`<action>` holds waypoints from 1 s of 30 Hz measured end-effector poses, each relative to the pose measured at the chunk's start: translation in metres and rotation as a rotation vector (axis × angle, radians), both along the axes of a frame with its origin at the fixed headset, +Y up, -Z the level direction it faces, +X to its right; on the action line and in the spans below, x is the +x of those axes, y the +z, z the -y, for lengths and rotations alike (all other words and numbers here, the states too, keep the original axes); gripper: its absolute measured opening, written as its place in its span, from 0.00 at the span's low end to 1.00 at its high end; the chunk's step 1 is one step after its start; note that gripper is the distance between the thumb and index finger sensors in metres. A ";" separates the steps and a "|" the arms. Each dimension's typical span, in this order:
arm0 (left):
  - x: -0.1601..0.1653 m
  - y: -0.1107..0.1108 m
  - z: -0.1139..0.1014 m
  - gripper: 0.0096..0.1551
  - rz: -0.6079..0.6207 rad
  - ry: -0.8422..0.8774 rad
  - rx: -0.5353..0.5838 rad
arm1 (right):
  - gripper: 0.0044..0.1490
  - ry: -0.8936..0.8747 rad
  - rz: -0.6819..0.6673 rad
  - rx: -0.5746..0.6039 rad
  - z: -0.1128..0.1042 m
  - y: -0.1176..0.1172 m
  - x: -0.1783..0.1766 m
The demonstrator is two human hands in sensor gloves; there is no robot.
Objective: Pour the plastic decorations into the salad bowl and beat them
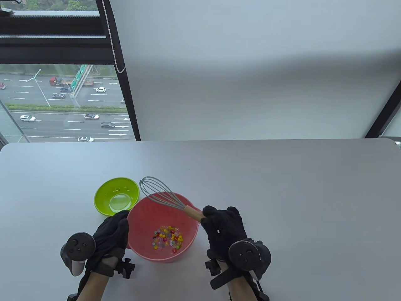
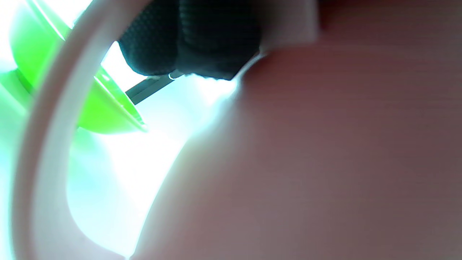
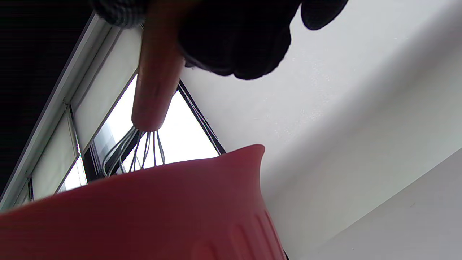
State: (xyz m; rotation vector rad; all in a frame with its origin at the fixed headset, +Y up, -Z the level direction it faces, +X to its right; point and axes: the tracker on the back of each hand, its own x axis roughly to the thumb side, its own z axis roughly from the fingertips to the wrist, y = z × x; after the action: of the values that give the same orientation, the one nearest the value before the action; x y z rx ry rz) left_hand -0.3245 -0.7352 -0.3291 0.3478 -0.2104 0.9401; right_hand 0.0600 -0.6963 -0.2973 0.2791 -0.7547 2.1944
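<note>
While the right grip (image 1: 219, 227) clasps the whisk (image 1: 166, 196), the left (image 1: 112, 232) clutches the salad bowl (image 1: 138, 238) beside a green bowl (image 1: 105, 191).

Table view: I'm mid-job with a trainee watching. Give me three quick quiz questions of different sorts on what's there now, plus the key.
1. True or false: the plastic decorations lie in the green bowl.
2. Which hand holds the whisk? A. left hand B. right hand C. neither
3. Fill in: the left hand rests on the rim of the ____ salad bowl.

Key
1. False; they lie in the salad bowl, and the green bowl has none.
2. B; the right hand grips its wooden handle, wires above the bowl's far rim.
3. Pink.
</note>
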 end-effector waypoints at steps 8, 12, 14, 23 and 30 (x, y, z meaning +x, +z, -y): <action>0.000 0.000 0.000 0.35 0.001 -0.001 0.003 | 0.27 0.119 -0.008 0.078 -0.004 0.008 -0.020; 0.000 0.000 0.000 0.35 0.003 0.000 0.003 | 0.29 0.147 -0.010 0.123 -0.002 0.012 -0.031; 0.000 0.000 0.000 0.35 0.004 0.000 0.004 | 0.31 0.163 -0.017 0.120 -0.003 0.013 -0.033; 0.000 -0.001 0.000 0.36 0.036 0.006 -0.002 | 0.48 0.292 -0.047 0.093 0.004 0.012 -0.048; -0.001 -0.002 0.000 0.34 0.060 0.012 0.000 | 0.44 0.346 -0.003 0.158 0.004 0.017 -0.052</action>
State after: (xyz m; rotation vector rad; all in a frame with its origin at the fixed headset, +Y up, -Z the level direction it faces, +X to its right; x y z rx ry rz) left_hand -0.3254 -0.7350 -0.3311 0.3215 -0.2636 0.9629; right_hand 0.0082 -0.7006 -0.2806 0.5264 -0.9363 2.4579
